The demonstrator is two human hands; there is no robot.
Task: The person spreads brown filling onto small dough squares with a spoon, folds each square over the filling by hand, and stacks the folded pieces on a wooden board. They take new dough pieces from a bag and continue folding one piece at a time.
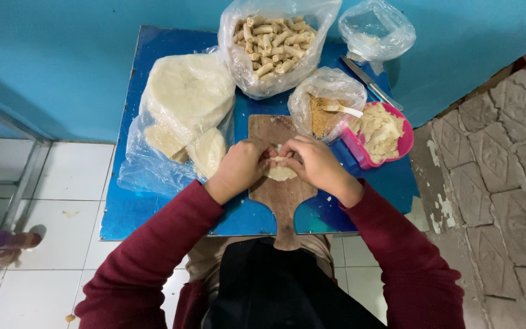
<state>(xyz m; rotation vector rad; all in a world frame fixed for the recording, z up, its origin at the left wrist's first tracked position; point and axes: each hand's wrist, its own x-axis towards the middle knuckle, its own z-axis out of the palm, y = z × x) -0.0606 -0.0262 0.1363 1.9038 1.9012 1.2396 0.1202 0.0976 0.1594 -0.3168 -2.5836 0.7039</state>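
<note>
**One wrapper mid-roll, a bag of rolls already made**

Both hands meet over a wooden board that lies on the blue surface. The left hand and the right hand close from either side on a pale dough wrapper — only its lower curved edge shows below the fingers. The grip of each hand is curled in, fingertips pinching the upper edge of the wrapper; whether filling already lies inside cannot be seen, since the fingers cover it.

Judging by how things lie, the work is well under way but far from finished. At the back of the surface an open clear bag holds a good heap of finished tan rolls — many pieces done. To the left, a plastic-wrapped stack of flat wrappers is thick, so plenty appears left to roll. Just right of the board, a smaller bag holds brown crumbs with a pale spoon resting in it, and a pink tub beside it is heaped with pale chopped filling. A knife lies near the back right corner, next to a nearly empty bag.

The piece in hand looks partway folded, not yet a closed roll.
</note>
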